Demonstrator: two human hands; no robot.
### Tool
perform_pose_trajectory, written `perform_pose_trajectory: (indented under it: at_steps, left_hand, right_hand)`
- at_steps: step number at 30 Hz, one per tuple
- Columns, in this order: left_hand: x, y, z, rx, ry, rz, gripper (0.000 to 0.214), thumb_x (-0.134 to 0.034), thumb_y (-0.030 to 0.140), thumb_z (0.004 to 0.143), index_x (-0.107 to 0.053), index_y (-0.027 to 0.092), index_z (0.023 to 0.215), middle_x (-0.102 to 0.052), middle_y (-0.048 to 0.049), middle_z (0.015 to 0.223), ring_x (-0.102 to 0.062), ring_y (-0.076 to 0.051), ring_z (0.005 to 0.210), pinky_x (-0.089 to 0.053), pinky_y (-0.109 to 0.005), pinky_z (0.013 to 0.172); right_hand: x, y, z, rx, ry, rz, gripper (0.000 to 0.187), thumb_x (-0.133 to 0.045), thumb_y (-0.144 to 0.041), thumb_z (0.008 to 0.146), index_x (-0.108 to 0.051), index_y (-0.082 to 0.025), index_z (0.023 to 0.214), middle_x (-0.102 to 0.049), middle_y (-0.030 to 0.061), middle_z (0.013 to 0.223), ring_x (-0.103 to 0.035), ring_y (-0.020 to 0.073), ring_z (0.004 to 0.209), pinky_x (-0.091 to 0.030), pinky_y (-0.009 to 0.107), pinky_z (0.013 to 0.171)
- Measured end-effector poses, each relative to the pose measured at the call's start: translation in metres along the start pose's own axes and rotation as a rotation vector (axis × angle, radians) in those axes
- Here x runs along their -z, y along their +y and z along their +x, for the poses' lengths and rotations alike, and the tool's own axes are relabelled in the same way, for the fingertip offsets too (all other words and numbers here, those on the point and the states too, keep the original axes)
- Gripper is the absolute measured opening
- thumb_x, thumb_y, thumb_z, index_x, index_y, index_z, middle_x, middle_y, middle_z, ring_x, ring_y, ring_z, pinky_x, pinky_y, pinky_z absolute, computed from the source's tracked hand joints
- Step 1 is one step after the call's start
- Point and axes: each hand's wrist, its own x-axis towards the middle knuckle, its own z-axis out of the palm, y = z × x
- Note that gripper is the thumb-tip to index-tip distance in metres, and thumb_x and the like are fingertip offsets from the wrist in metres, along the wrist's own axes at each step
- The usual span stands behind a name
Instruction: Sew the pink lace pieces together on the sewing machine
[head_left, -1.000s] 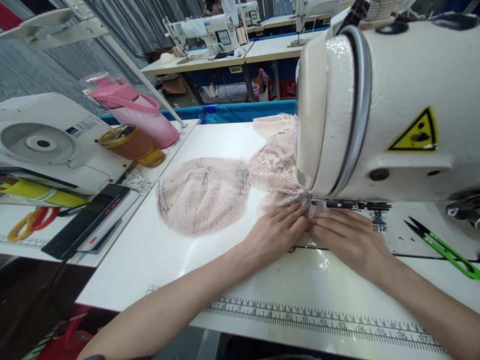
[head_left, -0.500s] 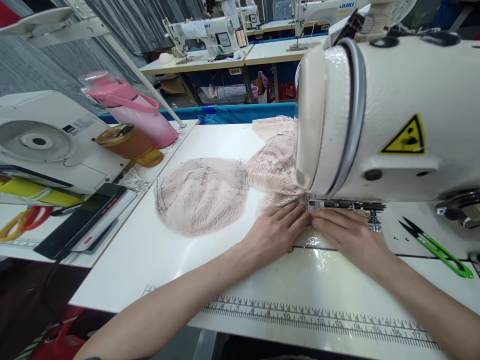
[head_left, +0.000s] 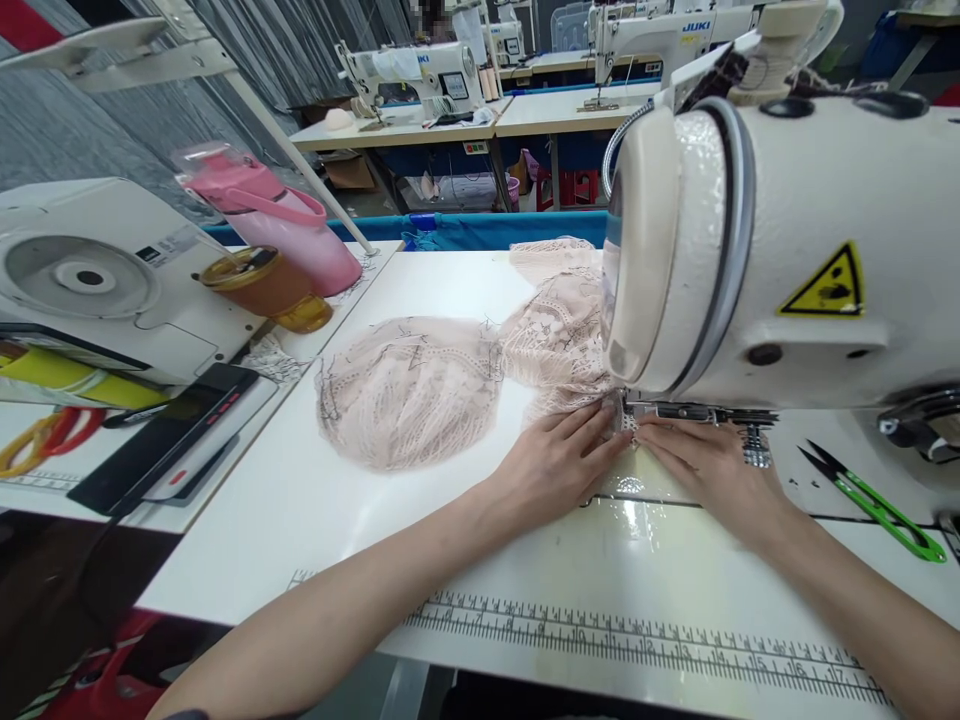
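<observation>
A pale pink lace bra (head_left: 409,395) lies on the white sewing table, its rounded cups joined by a narrow middle. Its right part passes behind the head of a sewing machine (head_left: 817,220). Just left of the presser foot, my left hand (head_left: 559,460) is closed on the lace edge, fingers close together on top, thumb toward the needle area. From the other side my right hand (head_left: 712,470) pinches the edge at the foot, its fingertips partly under a metal attachment (head_left: 705,414). The needle itself is hidden.
Green thread snips (head_left: 874,500) lie to the right. On the left are a pink bottle (head_left: 274,220), an amber cup (head_left: 270,288), orange-and-red-handled scissors (head_left: 49,440) and a black device (head_left: 165,440). A printed ruler (head_left: 637,640) runs along the front edge. More machines stand behind.
The view has shifted slightly, so most things sit a little further right and lower. Both hands stay at the presser foot, the fingertips slightly moved along the lace edge.
</observation>
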Motion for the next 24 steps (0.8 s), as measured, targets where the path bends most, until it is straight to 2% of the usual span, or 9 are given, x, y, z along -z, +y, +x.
perform_pose_trajectory:
  at_steps: [9,12,15,19,24]
  left_hand:
    - [-0.001,0.000,0.003,0.056,-0.005,-0.006,0.038,-0.040,0.030,0.098,-0.052,0.016,0.131,-0.054,-0.0106,0.133,-0.053,-0.023,0.122,-0.045,-0.037,0.101]
    - [0.000,0.001,0.003,0.019,0.038,0.044,0.035,-0.042,0.026,0.098,-0.055,0.013,0.128,-0.054,-0.0099,0.133,-0.053,-0.022,0.122,-0.045,-0.037,0.102]
    - [0.002,0.003,0.001,-0.078,0.057,0.086,0.032,-0.041,0.014,0.097,-0.056,0.010,0.124,-0.055,-0.0087,0.132,-0.053,-0.020,0.122,-0.043,-0.035,0.105]
    - [0.003,0.004,-0.002,-0.098,0.033,0.089,0.034,-0.037,0.011,0.096,-0.054,0.004,0.125,-0.055,-0.0132,0.131,-0.051,-0.022,0.124,-0.047,-0.034,0.101]
    - [0.002,0.003,-0.001,-0.029,0.035,0.039,0.036,-0.040,0.017,0.096,-0.051,0.005,0.129,-0.053,-0.0122,0.134,-0.052,-0.023,0.123,-0.047,-0.036,0.102]
  right_hand:
    - [0.000,-0.005,0.007,-0.042,0.077,0.035,0.019,-0.056,-0.032,0.089,-0.070,-0.025,0.098,-0.072,0.0008,0.095,-0.067,0.0131,0.075,-0.051,0.025,0.066]
    - [0.000,-0.007,0.007,-0.028,0.049,0.026,0.021,-0.054,-0.031,0.090,-0.069,-0.022,0.100,-0.072,0.0017,0.098,-0.067,0.0128,0.078,-0.051,0.025,0.069]
    - [0.000,-0.008,0.002,0.051,0.059,-0.117,0.021,-0.052,-0.029,0.092,-0.069,-0.023,0.102,-0.071,0.0013,0.101,-0.067,0.0146,0.084,-0.050,0.028,0.074]
    - [0.002,-0.013,-0.004,0.069,0.091,-0.324,0.022,-0.053,-0.033,0.091,-0.068,-0.029,0.106,-0.069,-0.0017,0.108,-0.066,0.0152,0.078,-0.049,0.031,0.067]
    - [0.005,-0.022,-0.004,0.032,0.025,-0.221,0.029,-0.046,-0.037,0.094,-0.069,-0.025,0.106,-0.068,0.0041,0.110,-0.066,0.0188,0.090,-0.051,0.034,0.070]
